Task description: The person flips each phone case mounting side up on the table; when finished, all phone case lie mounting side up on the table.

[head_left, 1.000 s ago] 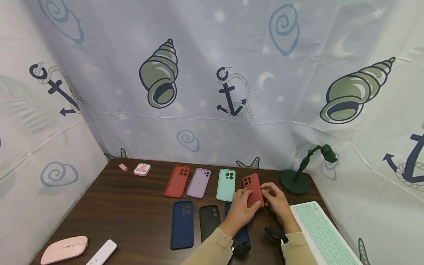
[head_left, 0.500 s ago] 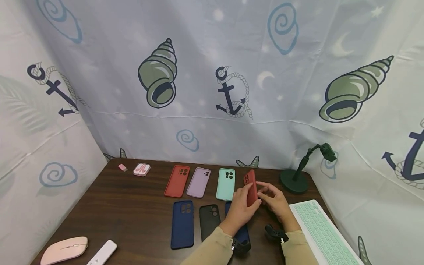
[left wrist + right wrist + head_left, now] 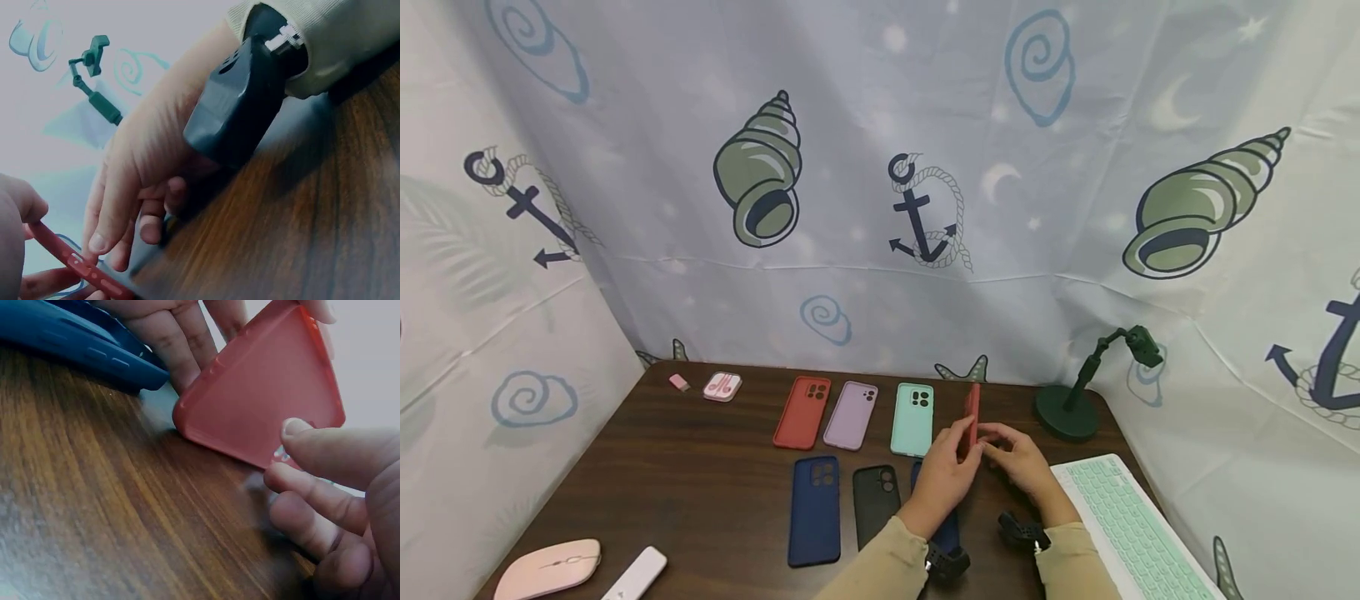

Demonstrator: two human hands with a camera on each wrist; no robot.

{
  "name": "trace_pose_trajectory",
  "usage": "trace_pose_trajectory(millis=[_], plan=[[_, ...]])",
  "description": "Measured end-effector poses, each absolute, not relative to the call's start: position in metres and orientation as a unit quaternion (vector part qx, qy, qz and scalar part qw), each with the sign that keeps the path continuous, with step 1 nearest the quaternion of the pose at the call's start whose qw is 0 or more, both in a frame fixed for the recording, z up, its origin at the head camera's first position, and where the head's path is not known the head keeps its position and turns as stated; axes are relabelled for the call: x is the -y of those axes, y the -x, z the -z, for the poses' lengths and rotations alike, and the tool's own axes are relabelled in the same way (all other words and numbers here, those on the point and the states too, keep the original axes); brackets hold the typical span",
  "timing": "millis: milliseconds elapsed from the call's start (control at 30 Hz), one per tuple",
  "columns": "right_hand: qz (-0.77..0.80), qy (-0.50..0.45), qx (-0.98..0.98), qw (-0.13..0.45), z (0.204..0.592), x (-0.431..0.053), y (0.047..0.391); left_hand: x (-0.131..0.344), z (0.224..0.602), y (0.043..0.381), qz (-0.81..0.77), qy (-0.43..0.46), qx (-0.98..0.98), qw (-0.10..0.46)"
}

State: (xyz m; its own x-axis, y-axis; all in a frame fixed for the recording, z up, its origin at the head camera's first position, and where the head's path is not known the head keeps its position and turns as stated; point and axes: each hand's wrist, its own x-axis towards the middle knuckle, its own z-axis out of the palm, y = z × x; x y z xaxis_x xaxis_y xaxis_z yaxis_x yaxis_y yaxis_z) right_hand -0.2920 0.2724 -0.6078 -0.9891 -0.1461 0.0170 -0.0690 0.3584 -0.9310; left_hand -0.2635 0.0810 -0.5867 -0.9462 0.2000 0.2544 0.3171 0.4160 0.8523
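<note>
My left hand point(image 3: 950, 471) grips a red phone case point(image 3: 973, 410), which stands nearly edge-on in the head view. In the right wrist view the case's hollow inner side point(image 3: 262, 394) faces my right hand point(image 3: 337, 506). That hand's thumb overlaps the inside, near the camera cutouts, and the other fingers bend loosely below. A button-cutout side of the case point(image 3: 75, 265) shows in the left wrist view, with the right fingertips close by. Below the left wrist lies a blue phone case point(image 3: 947, 532), partly hidden by the arm.
Left of the hands lie another red case point(image 3: 802, 414), purple point(image 3: 852, 417), mint point(image 3: 912, 419), navy point(image 3: 815, 517) and black point(image 3: 874, 500) cases. A green lamp point(image 3: 1067, 412) and mint keyboard point(image 3: 1131, 517) stand right. Pink mouse point(image 3: 550, 567) and white remote point(image 3: 636, 573) lie front left.
The red case in my left hand has turned from showing its back to nearly edge-on, its inner side swinging toward my right hand. The right hand has shifted slightly left.
</note>
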Motion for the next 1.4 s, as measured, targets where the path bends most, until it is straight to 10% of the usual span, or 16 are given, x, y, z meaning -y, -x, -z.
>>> trace_pose_trajectory(millis=[833,1400], plan=[[0.522,0.008,-0.852,0.036,0.607,-0.272,0.291,-0.065,0.583,0.269,0.288,0.093,0.942,0.148],[0.572,-0.037,-0.819,-0.011,0.608,-0.269,0.281,-0.055,0.571,0.260,0.320,0.152,0.935,-0.009]])
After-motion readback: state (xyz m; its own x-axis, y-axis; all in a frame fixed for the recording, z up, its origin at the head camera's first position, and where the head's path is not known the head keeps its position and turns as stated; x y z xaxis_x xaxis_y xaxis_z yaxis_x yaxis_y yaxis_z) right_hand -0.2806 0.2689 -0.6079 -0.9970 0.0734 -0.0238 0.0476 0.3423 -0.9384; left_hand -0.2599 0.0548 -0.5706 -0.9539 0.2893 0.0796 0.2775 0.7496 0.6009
